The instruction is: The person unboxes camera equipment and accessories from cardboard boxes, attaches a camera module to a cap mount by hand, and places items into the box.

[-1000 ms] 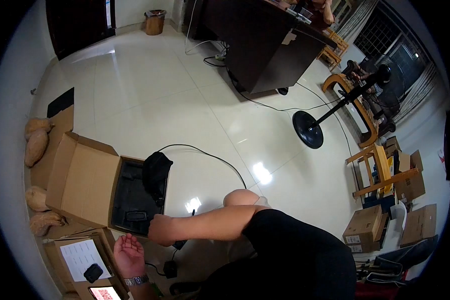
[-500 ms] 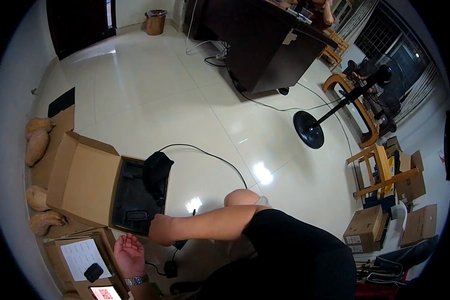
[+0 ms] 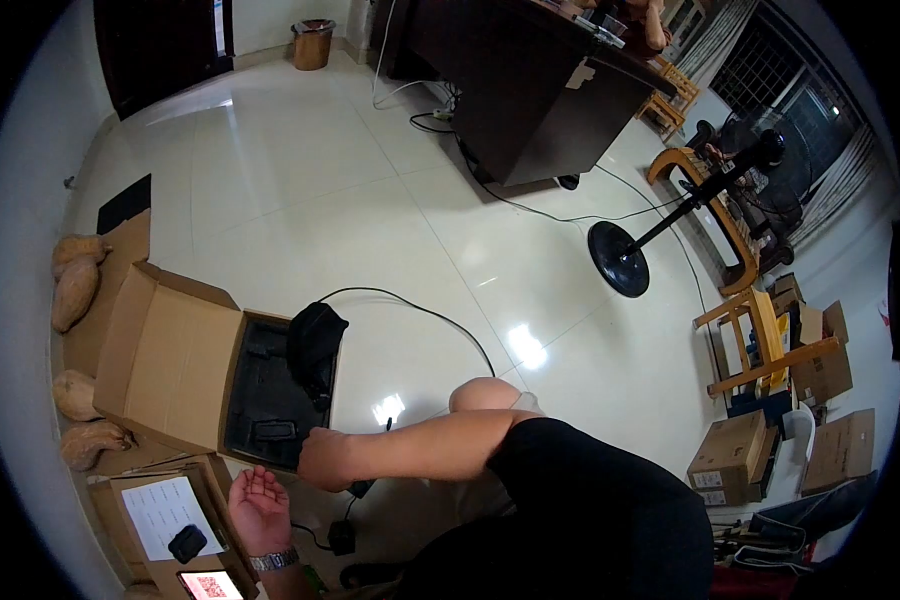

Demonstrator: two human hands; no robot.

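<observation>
My left hand (image 3: 259,509), with a metal watch (image 3: 274,560) on its wrist, is turned palm up beside the open cardboard box (image 3: 173,362). Its fingers are loosely bent and apart, with nothing in them. At the box's near right corner, my right hand (image 3: 326,459) is closed. Its fingertips are turned away, so what they hold, if anything, is hidden. Inside the box lies dark foam (image 3: 255,385) with a small black device (image 3: 274,430) in a recess. A black fabric item (image 3: 313,345) with a cable rests over the box's right side.
Left of my hand are a printed sheet (image 3: 160,515), a small black object (image 3: 187,543) and a lit phone (image 3: 210,585). Gourds (image 3: 75,295) lie along the wall. A fan base (image 3: 618,260), cables, a desk (image 3: 510,100) with a person behind it, and boxes (image 3: 727,455) stand around.
</observation>
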